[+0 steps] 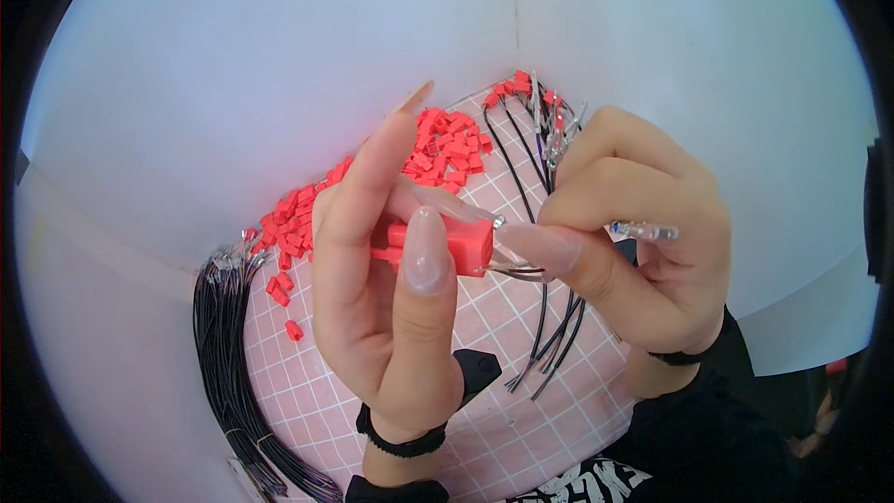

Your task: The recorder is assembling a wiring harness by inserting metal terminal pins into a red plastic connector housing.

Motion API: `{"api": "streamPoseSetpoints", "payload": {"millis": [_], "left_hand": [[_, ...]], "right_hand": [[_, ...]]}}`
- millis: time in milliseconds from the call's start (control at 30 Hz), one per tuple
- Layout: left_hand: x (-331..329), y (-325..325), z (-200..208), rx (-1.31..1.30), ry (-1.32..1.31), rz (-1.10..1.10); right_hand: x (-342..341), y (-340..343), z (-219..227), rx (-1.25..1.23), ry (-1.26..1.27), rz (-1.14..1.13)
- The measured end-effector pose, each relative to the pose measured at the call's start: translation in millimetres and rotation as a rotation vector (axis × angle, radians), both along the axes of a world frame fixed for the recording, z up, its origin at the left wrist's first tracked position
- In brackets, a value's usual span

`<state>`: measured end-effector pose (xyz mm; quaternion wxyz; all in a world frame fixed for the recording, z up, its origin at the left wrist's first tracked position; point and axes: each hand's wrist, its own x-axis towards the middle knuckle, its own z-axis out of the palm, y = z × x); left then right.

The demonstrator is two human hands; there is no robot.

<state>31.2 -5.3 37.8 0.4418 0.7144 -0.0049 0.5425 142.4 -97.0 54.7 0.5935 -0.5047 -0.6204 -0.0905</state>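
Observation:
My left hand [358,289] holds a red plastic connector housing [470,244] between its thumb and fingers, with the index finger raised. Close to the right end of the housing, my right hand [643,196] pinches thin wires [518,270] between thumb and index finger. A small metal tip shows at the housing's upper corner; whether it sits inside cannot be made out. Dark wires run from the housing's lower corner toward the right thumb. Another wire end with a clear sleeve [656,231] sticks out from the curled fingers of the right hand.
A pile of red connector housings [447,149] lies behind the left hand, with a few loose ones [294,330] nearer. A tied bundle of black cables [219,345] curves along the left. More black cables with red connectors [521,84] lie at the back right. Pale walls [307,47] surround the pink gridded mat [503,419].

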Motion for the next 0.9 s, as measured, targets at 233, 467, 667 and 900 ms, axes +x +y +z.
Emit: {"api": "streamPoseSetpoints", "payload": {"millis": [233,467,667,900], "left_hand": [[8,-8,0,-0.047,-0.082,0.034],[5,-5,-2,-0.037,-0.081,0.001],[2,-6,-2,-0.083,-0.081,-0.019],[0,-3,-8,-0.127,-0.073,0.044]], "right_hand": [[4,3,2,0.055,-0.039,0.020],[4,2,3,0.077,-0.035,0.003],[3,6,-1,0.132,-0.016,-0.013],[19,-6,7,0.072,-0.310,-0.124]]}}
